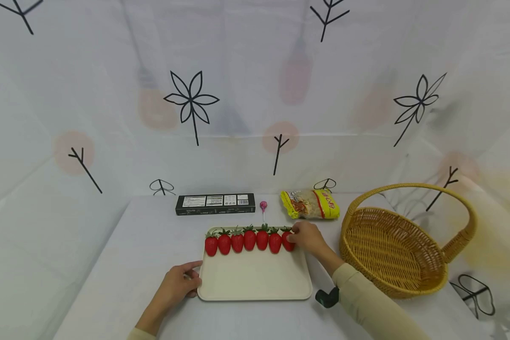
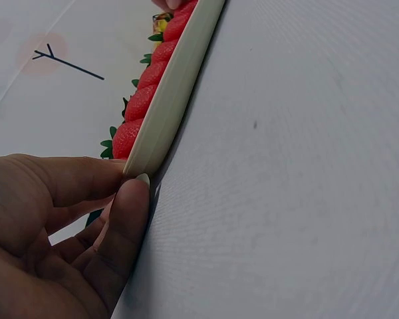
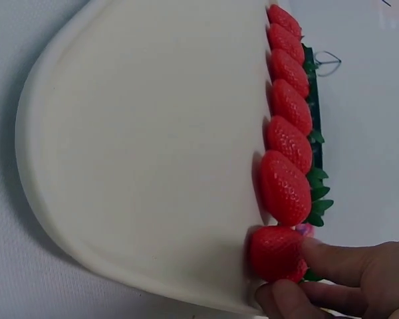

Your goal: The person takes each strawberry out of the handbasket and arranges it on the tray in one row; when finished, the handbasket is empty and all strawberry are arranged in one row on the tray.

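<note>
Along the back rim of a cream tray (image 1: 255, 281) lies a row of several red strawberries (image 1: 249, 240) with green leaves. My right hand (image 1: 309, 238) pinches the rightmost strawberry (image 3: 278, 254) between thumb and fingers; it sits in the tray's back right corner. At the opposite side, my left hand (image 1: 176, 285) holds the tray's left edge, its thumb and index finger at the rim. The left wrist view shows that thumb (image 2: 130, 212) against the tray's outer wall.
A wicker basket (image 1: 384, 250) with a tall handle stands at the right. Behind the tray lie a black box (image 1: 215, 204), a pink lollipop (image 1: 263, 206) and a yellow noodle packet (image 1: 310, 204). A dark green object (image 1: 327, 298) lies beside the right forearm.
</note>
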### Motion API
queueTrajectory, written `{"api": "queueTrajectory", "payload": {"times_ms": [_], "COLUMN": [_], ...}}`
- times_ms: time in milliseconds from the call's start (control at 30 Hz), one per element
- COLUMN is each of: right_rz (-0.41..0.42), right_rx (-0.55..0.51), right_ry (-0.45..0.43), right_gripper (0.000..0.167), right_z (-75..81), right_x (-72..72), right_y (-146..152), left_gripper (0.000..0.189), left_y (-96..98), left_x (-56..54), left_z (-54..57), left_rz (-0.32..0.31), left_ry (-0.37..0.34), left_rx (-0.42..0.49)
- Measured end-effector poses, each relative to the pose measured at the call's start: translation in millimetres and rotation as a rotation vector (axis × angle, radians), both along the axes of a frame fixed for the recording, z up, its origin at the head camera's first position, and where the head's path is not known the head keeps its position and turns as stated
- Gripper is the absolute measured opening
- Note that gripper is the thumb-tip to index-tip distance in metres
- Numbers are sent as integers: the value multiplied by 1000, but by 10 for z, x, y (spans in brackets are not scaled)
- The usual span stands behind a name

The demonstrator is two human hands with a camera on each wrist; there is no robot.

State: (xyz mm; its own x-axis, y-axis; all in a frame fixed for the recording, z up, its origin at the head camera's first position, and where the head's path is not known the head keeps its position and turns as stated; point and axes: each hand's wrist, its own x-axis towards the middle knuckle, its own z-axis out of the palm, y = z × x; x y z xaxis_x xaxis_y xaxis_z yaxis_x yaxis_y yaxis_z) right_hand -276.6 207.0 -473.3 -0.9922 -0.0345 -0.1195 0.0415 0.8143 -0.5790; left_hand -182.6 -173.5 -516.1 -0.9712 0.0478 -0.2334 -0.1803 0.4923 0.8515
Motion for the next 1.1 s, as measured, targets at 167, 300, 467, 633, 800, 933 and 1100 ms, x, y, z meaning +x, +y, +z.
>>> {"api": "queueTrajectory", "payload": {"times_ms": [167,300,467,633,800,933,1100], "right_rz": [1,0,-8,67,288,453,499], "right_rx": [-22,-50,-75,7,179,321,445], "right_ry": [-20,-50,-61,40,72,23,-13], "right_gripper": [31,35,44,52,64,78,89], "right_z": [-9,-14,-31,-8,42,39,-28], "right_x": [1,12,33,79,218,404,519], "right_y": [23,31,61,87,37,-44,-109], "left_gripper": [56,56,56,56,56,56,55], "left_y": [2,3,3,-1,1,0,-1], "left_x": [-6,0,13,13,5,1,-6], "left_z": [9,8,6,5,-11,-22,-16], "left_rz": [0,3,-2,0,3,1,3], "left_ry": [-4,-9,-10,-17,-19,-15,-14], "left_rx": [-13,-15,-10,-10,-6,-11,-16]}}
